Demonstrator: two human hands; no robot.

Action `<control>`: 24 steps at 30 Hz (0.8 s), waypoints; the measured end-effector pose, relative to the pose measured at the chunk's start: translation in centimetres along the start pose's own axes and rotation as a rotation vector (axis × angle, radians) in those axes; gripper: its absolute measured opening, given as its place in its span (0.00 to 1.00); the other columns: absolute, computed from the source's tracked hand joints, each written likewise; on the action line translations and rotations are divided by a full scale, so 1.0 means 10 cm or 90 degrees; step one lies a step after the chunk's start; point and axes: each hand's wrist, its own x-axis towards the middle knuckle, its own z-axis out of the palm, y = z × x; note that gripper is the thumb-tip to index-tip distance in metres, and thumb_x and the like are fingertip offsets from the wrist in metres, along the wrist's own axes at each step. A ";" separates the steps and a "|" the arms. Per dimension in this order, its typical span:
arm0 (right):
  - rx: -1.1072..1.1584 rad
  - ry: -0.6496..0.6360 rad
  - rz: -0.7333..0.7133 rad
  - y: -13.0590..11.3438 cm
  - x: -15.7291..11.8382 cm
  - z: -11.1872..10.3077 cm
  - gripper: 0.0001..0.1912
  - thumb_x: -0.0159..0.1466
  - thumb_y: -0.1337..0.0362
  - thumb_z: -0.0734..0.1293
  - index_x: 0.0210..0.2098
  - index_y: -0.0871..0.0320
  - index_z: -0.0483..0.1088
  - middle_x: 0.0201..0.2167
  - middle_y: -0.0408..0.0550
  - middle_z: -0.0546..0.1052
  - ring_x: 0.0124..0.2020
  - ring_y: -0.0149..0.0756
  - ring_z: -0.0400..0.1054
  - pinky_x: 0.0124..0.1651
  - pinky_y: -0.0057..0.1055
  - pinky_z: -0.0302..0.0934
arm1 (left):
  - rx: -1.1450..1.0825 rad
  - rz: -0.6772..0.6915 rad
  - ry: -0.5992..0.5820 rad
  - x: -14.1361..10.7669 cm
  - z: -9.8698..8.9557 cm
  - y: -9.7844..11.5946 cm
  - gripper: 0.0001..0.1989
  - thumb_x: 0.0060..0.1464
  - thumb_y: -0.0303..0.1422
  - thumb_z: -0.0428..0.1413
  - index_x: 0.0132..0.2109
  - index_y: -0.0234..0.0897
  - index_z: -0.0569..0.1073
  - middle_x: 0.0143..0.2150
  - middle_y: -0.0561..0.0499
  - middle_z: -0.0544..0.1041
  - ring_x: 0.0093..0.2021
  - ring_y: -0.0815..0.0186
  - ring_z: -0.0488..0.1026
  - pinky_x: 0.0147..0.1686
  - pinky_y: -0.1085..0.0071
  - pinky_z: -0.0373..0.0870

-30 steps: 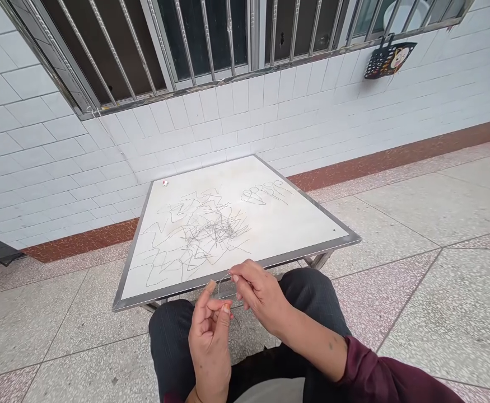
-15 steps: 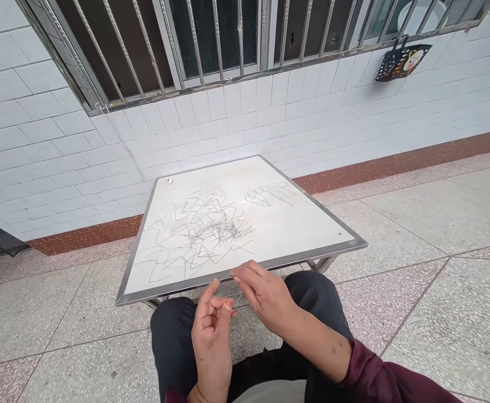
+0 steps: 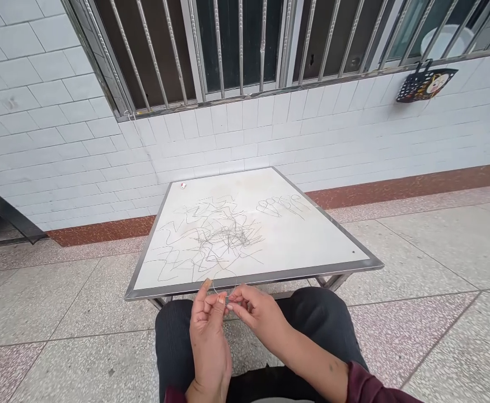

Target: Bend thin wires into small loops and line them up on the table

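My left hand (image 3: 211,322) pinches a thin wire (image 3: 214,287) between thumb and fingers, with its index finger pointing up. There is a wrap on that fingertip. Close against it, my right hand (image 3: 255,313) also pinches the wire with thumb and index finger. Between the hands the wire bows upward in a faint loop; its ends are too fine to make out. On the white table (image 3: 312,240) ahead lies a tangled spread of crooked thin wires (image 3: 228,235). To its right sits a small row of looped wires (image 3: 280,206).
A small red and white object (image 3: 183,186) rests at the table's far left corner. The table has a grey metal edge and stands by a tiled wall (image 3: 228,137) with a barred window. A dotted bag (image 3: 425,84) hangs from the bars. My knees are under the table's near edge.
My right hand has come down and in, so both hands now meet at the wire. The wire has gone from nearly straight between them to a raised loop. The view has shifted slightly.
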 end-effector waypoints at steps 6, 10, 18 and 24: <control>-0.054 0.026 -0.036 -0.02 0.00 -0.03 0.05 0.64 0.69 0.63 0.35 0.55 0.71 0.30 0.43 0.75 0.33 0.35 0.65 0.36 0.31 0.59 | -0.034 -0.045 -0.008 0.07 0.01 -0.06 0.23 0.48 0.30 0.63 0.53 0.39 0.70 0.34 0.53 0.74 0.37 0.70 0.72 0.38 0.75 0.68; -0.049 0.041 -0.018 0.05 0.02 -0.03 0.05 0.63 0.68 0.64 0.37 0.54 0.72 0.31 0.43 0.76 0.35 0.36 0.65 0.37 0.32 0.59 | -0.032 -0.046 -0.015 0.11 0.01 -0.10 0.23 0.49 0.29 0.63 0.52 0.38 0.70 0.34 0.52 0.75 0.37 0.70 0.73 0.38 0.74 0.69; -0.043 0.086 -0.049 0.18 0.09 -0.11 0.07 0.65 0.67 0.63 0.37 0.54 0.73 0.33 0.44 0.77 0.36 0.37 0.64 0.40 0.34 0.60 | 0.004 -0.093 -0.047 0.20 -0.01 -0.16 0.24 0.51 0.32 0.61 0.56 0.39 0.68 0.48 0.44 0.76 0.48 0.64 0.73 0.43 0.71 0.69; -0.038 0.155 -0.025 0.31 0.12 -0.14 0.06 0.63 0.67 0.63 0.36 0.55 0.73 0.31 0.46 0.76 0.35 0.37 0.66 0.35 0.32 0.62 | 0.030 -0.091 -0.098 0.30 0.08 -0.20 0.25 0.51 0.34 0.61 0.56 0.39 0.68 0.51 0.43 0.76 0.51 0.63 0.72 0.51 0.68 0.65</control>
